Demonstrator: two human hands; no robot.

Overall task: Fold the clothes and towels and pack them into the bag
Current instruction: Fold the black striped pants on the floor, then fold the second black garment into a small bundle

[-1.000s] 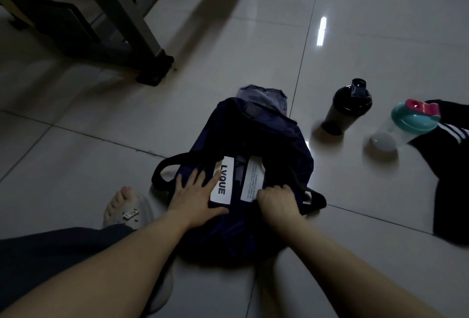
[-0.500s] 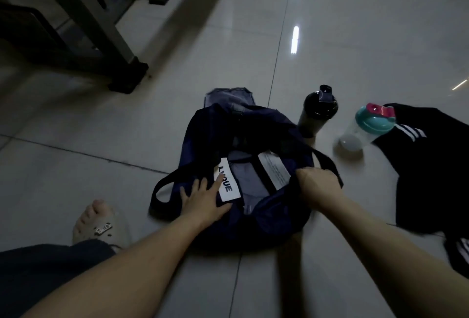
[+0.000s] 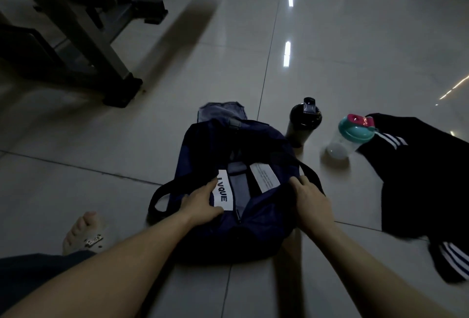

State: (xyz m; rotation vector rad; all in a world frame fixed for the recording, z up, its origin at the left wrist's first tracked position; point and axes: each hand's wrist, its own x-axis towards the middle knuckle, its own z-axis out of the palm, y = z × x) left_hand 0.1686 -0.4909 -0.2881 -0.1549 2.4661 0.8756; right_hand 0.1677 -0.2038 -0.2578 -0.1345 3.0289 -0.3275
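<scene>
A dark navy bag lies on the tiled floor in front of me, its mouth open and grey lining and two white labels showing inside. My left hand presses with straight fingers on the left edge of the opening, beside the label. My right hand grips the right edge of the opening, fingers curled over the rim by a strap. A black garment with white stripes is spread unfolded on the floor to the right. A grey-blue cloth pokes out behind the bag.
A black shaker bottle stands right behind the bag, and a clear bottle with a teal lid sits beside it against the garment. A dark machine frame stands at the far left. My sandalled foot is at the lower left.
My right hand has pulled the bag's right edge outward, so the mouth gapes wider. My left hand stayed on the left edge by the label.
</scene>
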